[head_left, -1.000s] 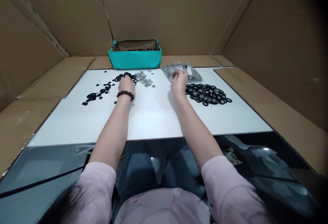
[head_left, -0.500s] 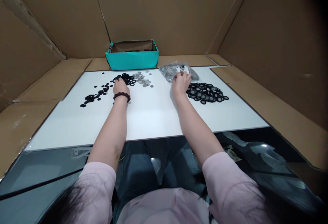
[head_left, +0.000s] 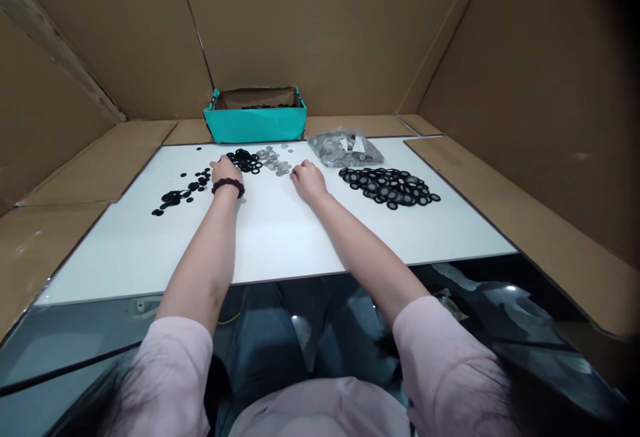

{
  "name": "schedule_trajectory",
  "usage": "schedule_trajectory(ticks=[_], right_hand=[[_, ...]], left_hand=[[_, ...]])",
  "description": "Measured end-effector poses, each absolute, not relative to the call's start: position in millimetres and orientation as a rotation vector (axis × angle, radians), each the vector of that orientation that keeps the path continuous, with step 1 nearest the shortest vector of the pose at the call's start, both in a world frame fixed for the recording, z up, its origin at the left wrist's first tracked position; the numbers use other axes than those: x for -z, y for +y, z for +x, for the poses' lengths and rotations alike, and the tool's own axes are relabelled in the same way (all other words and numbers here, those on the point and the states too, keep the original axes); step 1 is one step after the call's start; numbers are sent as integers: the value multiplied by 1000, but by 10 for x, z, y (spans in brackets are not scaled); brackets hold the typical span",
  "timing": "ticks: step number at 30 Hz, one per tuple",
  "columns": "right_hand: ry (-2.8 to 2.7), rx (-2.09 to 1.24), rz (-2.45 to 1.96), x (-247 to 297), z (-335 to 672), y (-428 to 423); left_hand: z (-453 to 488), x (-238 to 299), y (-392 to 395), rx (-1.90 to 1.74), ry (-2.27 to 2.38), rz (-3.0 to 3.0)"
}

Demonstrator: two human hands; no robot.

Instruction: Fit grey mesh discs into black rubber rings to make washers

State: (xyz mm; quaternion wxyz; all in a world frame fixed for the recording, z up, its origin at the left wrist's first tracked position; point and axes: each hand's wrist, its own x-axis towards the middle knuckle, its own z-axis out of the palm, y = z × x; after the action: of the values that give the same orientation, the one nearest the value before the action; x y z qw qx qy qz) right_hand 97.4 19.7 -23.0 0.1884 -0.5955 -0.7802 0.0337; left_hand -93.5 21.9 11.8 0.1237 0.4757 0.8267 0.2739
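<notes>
My left hand (head_left: 225, 169), with a dark bead bracelet on the wrist, rests on the white board (head_left: 280, 230) at the edge of a small heap of black rings (head_left: 244, 160); its fingers curl down and I cannot see what they hold. My right hand (head_left: 309, 180) lies just right of a scatter of grey discs (head_left: 273, 159), fingers bent toward them, and its fingertips are hidden. To the right lies a larger heap of black rings with grey centres (head_left: 390, 186). A clear bag of grey parts (head_left: 345, 148) sits behind it.
A teal box (head_left: 255, 122) stands at the board's far edge. Loose black rings (head_left: 177, 194) trail to the left. Cardboard walls enclose the space on three sides. Below the board's near edge are dark plastic sheets and my lap.
My right hand left the clear bag and moved left to the grey discs. My left hand drew back slightly from the black ring heap. The camera shifted a little.
</notes>
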Motion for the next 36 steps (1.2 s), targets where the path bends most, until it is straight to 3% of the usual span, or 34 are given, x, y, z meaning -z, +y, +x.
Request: schedule_trajectory(ticks=[19, 36], right_hand=[[-1983, -329, -1498, 334, 1006, 487], [-1527, -732, -1301, 404, 1074, 584]], left_hand=[[-1034, -42, 234, -916, 2451, 1485], [-1090, -90, 242, -1086, 2457, 1282]])
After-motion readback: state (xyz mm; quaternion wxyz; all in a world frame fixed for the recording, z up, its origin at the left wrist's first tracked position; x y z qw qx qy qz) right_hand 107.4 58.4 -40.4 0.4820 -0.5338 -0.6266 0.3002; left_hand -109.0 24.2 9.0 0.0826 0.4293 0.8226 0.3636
